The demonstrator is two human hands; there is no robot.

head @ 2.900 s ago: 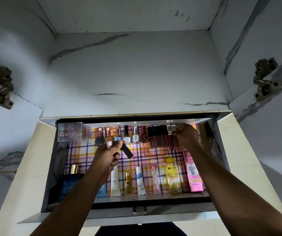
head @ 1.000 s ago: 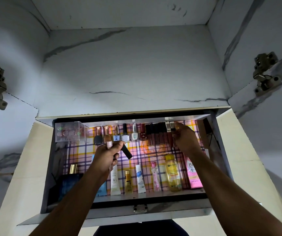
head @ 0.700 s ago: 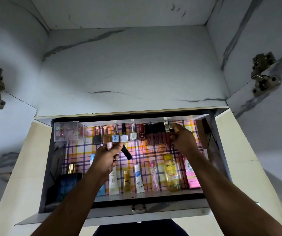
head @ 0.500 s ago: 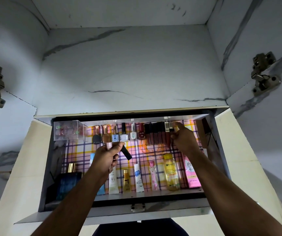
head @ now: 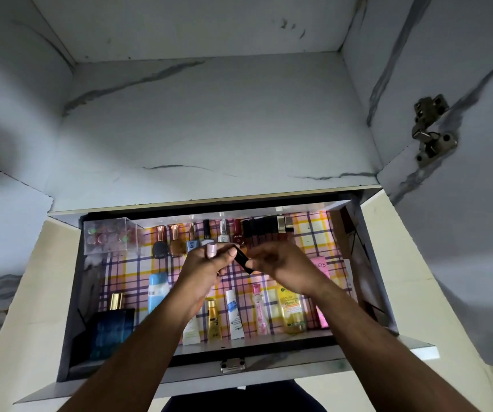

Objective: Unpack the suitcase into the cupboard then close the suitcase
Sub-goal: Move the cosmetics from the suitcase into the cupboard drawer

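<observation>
Both hands meet over the open drawer.
Left hand (head: 206, 267) grips a slim black tube (head: 243, 261), tilted; right hand (head: 278, 261) pinches its lower end.

Dim, bluish light fills the white marble-patterned cupboard interior (head: 209, 120); the pink-and-yellow checked drawer lining (head: 313, 233) before me is brighter, lit from its far edge. My forearms appear dark and underexposed. Wide-angle distortion bends the cupboard walls outward; the right-hand metal hinge (head: 431, 130) is slightly smeared.

Metal hinges (head: 431, 130) on marble-patterned door panels (head: 462, 203)
</observation>
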